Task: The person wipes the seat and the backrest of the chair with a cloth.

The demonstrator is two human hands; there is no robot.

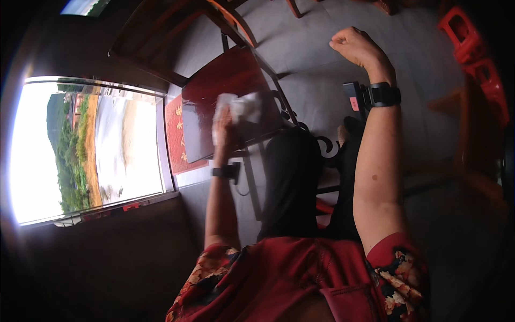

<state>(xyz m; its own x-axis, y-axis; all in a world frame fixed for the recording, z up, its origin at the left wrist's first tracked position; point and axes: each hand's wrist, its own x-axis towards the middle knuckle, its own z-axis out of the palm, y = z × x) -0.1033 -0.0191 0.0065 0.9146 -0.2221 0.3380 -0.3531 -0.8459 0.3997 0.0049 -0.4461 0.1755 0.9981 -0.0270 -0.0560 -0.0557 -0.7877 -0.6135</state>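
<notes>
My left hand [224,129] is closed on a crumpled white cloth [244,106], blurred by motion. The cloth lies against a glossy dark red top [209,115] of a small piece of furniture with a metal frame; whether it is a table or a seat I cannot tell. Out to the right, my right hand [357,47] is raised over the grey floor, fingers curled in, with nothing visible in them. Black bands circle both wrists, and a small black device [354,96] with a pink label sits by the right one.
A wooden chair [155,40] stands beyond the glossy top. To the left are a bright window [134,145] and a red mat [174,129]. Red plastic stools [464,35] line the far right, near a wooden piece [477,139]. Black scrollwork [325,145] shows beside my legs.
</notes>
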